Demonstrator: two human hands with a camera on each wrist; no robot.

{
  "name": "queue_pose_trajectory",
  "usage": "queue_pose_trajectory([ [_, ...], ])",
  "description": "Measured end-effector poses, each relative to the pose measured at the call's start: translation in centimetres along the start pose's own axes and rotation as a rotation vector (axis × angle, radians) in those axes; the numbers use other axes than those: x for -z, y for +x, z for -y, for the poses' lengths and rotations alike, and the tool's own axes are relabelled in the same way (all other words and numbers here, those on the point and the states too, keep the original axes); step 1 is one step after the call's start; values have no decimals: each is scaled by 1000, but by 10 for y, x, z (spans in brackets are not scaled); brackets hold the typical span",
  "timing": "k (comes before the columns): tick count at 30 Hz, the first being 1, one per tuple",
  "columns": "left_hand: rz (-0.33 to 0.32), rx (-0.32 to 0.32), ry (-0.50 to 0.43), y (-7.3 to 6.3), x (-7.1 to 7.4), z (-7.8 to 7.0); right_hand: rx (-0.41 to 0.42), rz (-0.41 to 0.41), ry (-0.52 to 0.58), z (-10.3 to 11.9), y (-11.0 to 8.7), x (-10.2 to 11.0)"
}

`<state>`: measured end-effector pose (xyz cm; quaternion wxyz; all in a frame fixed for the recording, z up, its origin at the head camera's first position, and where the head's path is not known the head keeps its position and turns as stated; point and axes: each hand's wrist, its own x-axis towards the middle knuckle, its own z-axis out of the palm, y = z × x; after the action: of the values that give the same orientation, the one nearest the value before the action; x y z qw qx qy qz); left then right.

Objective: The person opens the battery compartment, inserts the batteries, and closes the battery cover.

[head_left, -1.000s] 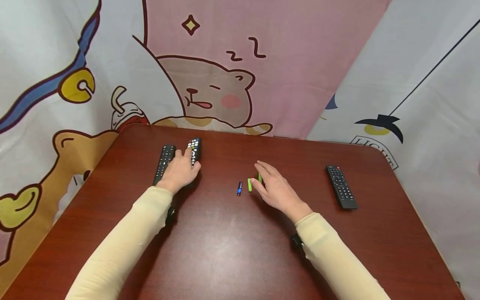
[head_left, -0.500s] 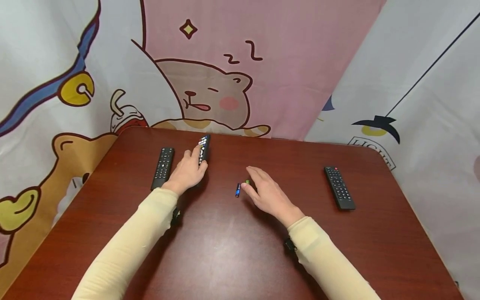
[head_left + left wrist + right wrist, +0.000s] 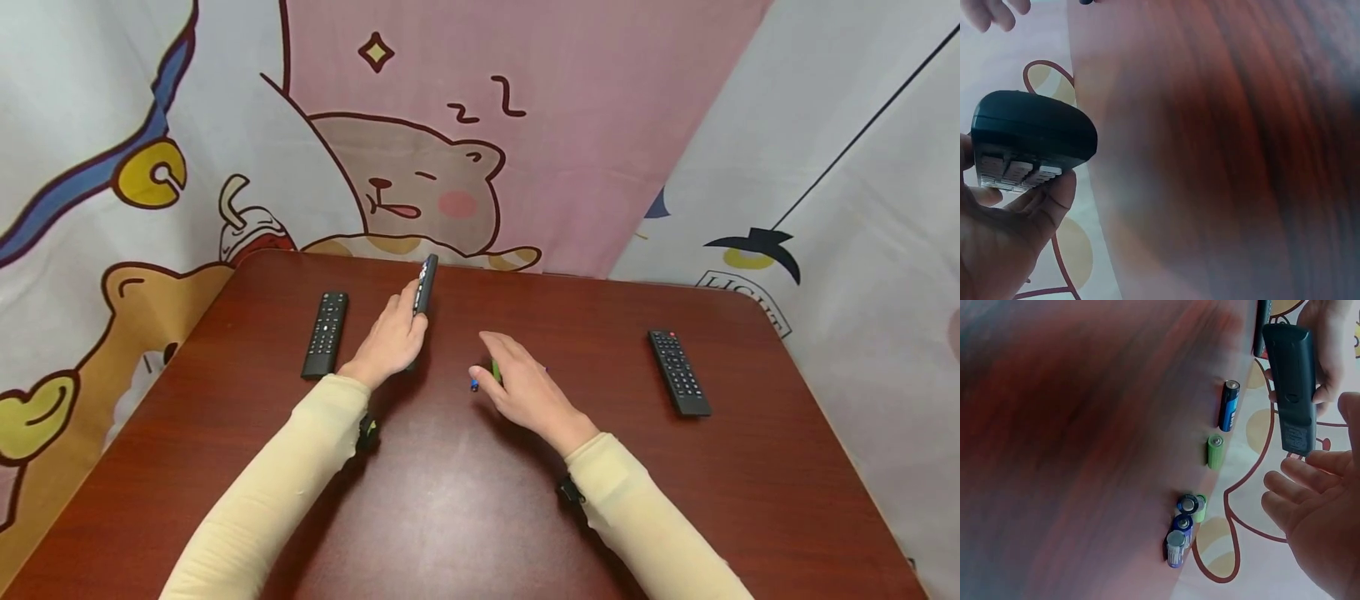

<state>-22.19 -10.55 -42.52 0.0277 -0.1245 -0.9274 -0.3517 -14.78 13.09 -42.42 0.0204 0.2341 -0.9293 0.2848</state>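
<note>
In the head view my left hand [image 3: 386, 340] grips a black remote control [image 3: 427, 282], raised and tilted over the back of the table. From the left wrist view, the end of that remote [image 3: 1035, 122] and its pale buttons face the camera, with fingers and thumb at its sides. My right hand [image 3: 528, 390] hovers with relaxed, extended fingers and holds nothing. Under and beside it are batteries: in the right wrist view a blue battery [image 3: 1229, 406], a green battery [image 3: 1215, 452] and a cluster of several more [image 3: 1175, 549]. The right hand hides most of them in the head view.
On the reddish-brown table [image 3: 450, 500] a second black remote [image 3: 326, 335] lies at the left and a third remote [image 3: 678, 373] at the right. A curtain [image 3: 585, 125] with cartoon prints hangs right behind the table's far edge.
My left hand has lifted the remote and moved it to the right, turning it onto its side. The right hand has shifted slightly left over the batteries.
</note>
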Motion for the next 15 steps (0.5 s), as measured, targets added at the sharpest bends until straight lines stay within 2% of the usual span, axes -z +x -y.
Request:
queue_pose_trajectory([
  [6,2,-9,-79,2,-6,-4,-17,12,16,1,3,-2],
  [15,1,52,-254,2,-13,-11,15,-9,53,4,7,-8],
])
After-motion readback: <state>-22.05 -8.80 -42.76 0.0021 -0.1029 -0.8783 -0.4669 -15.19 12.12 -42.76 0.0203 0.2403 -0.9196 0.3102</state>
